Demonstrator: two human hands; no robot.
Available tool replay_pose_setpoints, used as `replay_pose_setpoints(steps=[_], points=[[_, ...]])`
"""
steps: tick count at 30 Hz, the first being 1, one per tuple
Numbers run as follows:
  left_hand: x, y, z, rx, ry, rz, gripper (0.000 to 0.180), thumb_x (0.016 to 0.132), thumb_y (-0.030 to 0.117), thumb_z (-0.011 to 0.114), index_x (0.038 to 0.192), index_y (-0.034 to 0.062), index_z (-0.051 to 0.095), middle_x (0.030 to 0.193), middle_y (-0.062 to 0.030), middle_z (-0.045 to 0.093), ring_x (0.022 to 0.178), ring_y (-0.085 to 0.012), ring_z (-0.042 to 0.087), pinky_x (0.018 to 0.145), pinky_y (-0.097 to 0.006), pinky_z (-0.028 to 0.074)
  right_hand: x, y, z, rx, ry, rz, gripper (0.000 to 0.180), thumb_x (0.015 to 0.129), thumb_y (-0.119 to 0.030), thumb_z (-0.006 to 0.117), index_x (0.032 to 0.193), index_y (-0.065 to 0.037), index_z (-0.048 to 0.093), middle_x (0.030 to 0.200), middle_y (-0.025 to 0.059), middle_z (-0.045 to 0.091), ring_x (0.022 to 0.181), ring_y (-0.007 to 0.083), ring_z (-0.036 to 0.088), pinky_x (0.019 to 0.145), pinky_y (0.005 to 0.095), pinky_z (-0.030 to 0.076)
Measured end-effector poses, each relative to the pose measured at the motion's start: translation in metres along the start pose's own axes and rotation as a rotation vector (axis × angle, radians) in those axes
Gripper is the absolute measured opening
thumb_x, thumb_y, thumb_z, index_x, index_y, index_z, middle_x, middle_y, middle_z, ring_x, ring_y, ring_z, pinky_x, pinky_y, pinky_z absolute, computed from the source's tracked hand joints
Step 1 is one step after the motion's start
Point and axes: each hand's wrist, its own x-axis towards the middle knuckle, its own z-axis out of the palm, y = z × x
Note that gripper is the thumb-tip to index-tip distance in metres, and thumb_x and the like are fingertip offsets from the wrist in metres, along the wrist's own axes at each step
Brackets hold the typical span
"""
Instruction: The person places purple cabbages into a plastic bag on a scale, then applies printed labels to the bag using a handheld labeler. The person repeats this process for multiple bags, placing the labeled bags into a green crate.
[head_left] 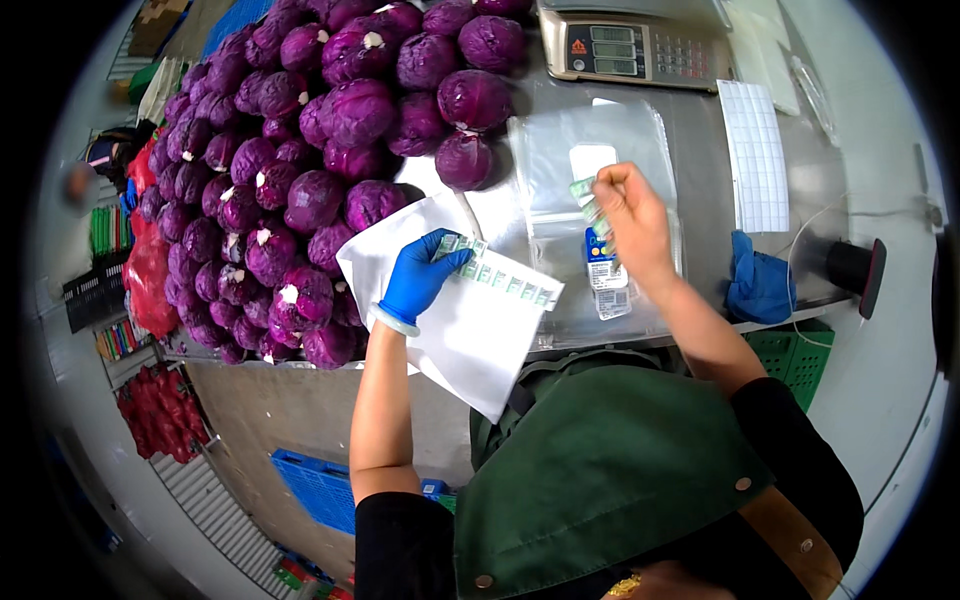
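The metal worktop bears a heap of purple cabbages that fills its left side down to the near edge; the outermost heads look the likeliest to roll off, should an elbow or a tugged paper nudge them. At the far edge, right of the heap, sits a scale, seemingly out of harm's way. The clear plastic bags lie between the scale and the near edge, thin and slick, so a brushing wrist could slide or crease them. Left of them the white sheet overhangs the near edge with one corner; if the apron catches that corner, it may drag the sheet askew. The gloved left hand is closed in a pinch on the end of a green-and-white label strip, which lies across the sheet near the worktop's front edge; whether strip and sheet are joined I cannot tell. If the labels are sticky, the glove could cling to them and tear or fold one. The bare right hand, thumb against fingers, grips small green label pieces above the bags; a loosened pinch could drop one crookedly onto the plastic.
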Motion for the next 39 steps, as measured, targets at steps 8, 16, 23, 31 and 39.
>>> replay_pose_setpoints(steps=[8,16,23,31,39], points=[[0.025,-0.004,0.038,1.210,0.344,0.570,0.053,0.077,0.019,0.071,0.128,0.0100,0.055,0.111,-0.0128,0.061,0.093,-0.0305,0.058,0.083,-0.043,0.044,-0.027,0.101,-0.074,-0.239,-0.121,0.347,0.020,0.095,-0.021,0.061,0.099,-0.002,0.056,0.078,0.0018,0.062,0.064,0.0050,0.054,0.054,0.0223,0.043],[0.039,-0.047,0.131,1.109,-0.370,0.694,0.019,0.078,0.022,0.070,0.093,0.0127,0.063,0.089,-0.0070,0.059,0.080,-0.0278,0.059,0.069,-0.040,0.047,-0.019,0.129,-0.043,-0.682,0.091,0.208,0.025,0.086,-0.024,0.067,0.089,0.000,0.061,0.066,0.0138,0.065,0.057,0.0263,0.062,0.056,0.0375,0.047],[0.056,-0.079,0.133,0.828,-0.400,0.618,0.021,0.071,0.022,0.075,0.087,0.0118,0.064,0.083,-0.0089,0.060,0.078,-0.0286,0.059,0.068,-0.042,0.047,-0.014,0.102,-0.063,-0.809,0.000,0.230,0.028,0.086,-0.028,0.069,0.088,-0.002,0.060,0.066,0.0103,0.063,0.060,0.0209,0.059,0.056,0.0346,0.045],[0.066,-0.040,0.104,-0.057,0.042,0.110,0.014,0.089,0.006,0.062,0.099,-0.0014,0.068,0.092,-0.0049,0.067,0.080,-0.0123,0.059,0.075,-0.028,0.047,-0.030,0.036,-0.084,0.066,-0.237,0.288,0.013,0.094,-0.013,0.058,0.103,-0.007,0.050,0.074,0.0005,0.060,0.063,0.0042,0.049,0.052,0.0215,0.038],[0.048,-0.017,0.111,0.284,-0.116,0.364,0.013,0.085,0.004,0.065,0.098,0.0032,0.066,0.087,-0.0073,0.066,0.082,-0.0174,0.063,0.073,-0.030,0.049,-0.007,0.110,-0.053,-0.767,-0.168,0.095,0.017,0.088,-0.011,0.057,0.100,-0.004,0.047,0.073,0.0139,0.064,0.070,0.0327,0.063,0.061,0.0440,0.046]])
